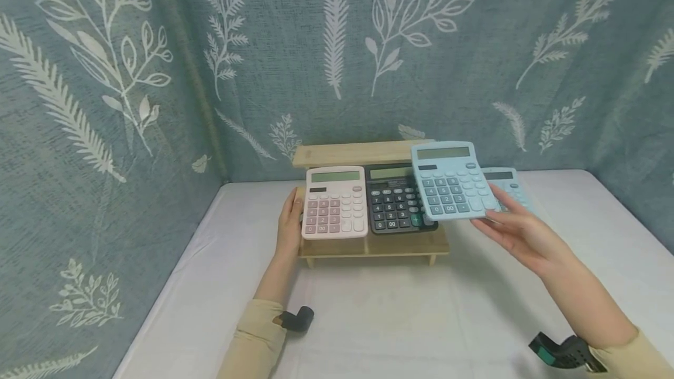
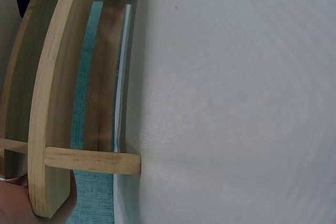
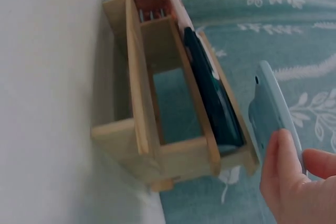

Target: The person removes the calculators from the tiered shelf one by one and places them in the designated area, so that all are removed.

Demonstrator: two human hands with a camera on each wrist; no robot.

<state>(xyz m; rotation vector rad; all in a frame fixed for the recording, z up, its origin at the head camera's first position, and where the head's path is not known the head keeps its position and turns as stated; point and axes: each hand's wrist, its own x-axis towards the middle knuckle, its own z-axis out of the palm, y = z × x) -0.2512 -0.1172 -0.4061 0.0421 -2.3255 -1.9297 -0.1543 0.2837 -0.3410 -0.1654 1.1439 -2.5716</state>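
Observation:
In the head view a light wooden rack (image 1: 375, 244) stands on the white table. My left hand (image 1: 289, 228) grips its left end; the left wrist view shows fingers (image 2: 21, 200) around a board's end. Leaning on the rack are a pale pink calculator (image 1: 337, 200) and, beside it, a black calculator (image 1: 389, 200). My right hand (image 1: 526, 233) pinches a light blue calculator (image 1: 447, 177) by its lower right corner, thumb on one face and fingers on the other. It is held up, partly covering the black one; the right wrist view shows this blue calculator (image 3: 273, 103) apart from the rack.
Behind my right hand lies a second light blue calculator (image 1: 506, 177), partly hidden. A white cloth (image 1: 379, 314) covers the table. Blue-green curtains with white leaf prints (image 1: 295, 45) hang at the back and sides. The rack's upper back board (image 1: 353, 152) rises behind the calculators.

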